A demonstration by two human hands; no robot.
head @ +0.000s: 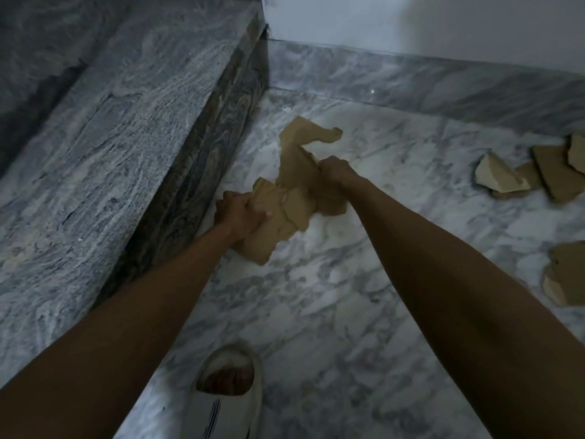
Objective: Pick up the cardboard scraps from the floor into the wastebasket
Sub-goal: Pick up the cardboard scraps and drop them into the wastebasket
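- ok so from the head cam I've got both bare arms stretched out and down over the white-and-grey veined marble floor (332, 296)
- left hand (237, 215) has its fingers curled round a stack of flat torn tan cardboard scraps (275, 223); thumb lies across the top of the stack, the rest of the fingers wrap under it where I can't see them
- right hand (334, 172) is fisted tight on a long ragged tan cardboard strip (299, 153), knuckles up. The strip sticks out past those fingers toward the far wall and curls over at its tip
- the two bunches of cardboard meet right between the two hands, basically overlapping, can't tell where one piece ends and the next begins
- whether that lot is lifted off the floor or dragging on it, honestly can't tell from this angle
- more loose tan cardboard pieces (535, 172) lie on the floor well off to the right of the right-hand fingers, near the grey marble skirting (411, 77)
- another torn tan cardboard piece (566, 274) sits at the right edge, nearer me than those
- just left of the left-hand fingers is a dark grey veined stone step (126, 137)
- a foot in a white slide sandal (234, 394) is down below both hands, between my forearms
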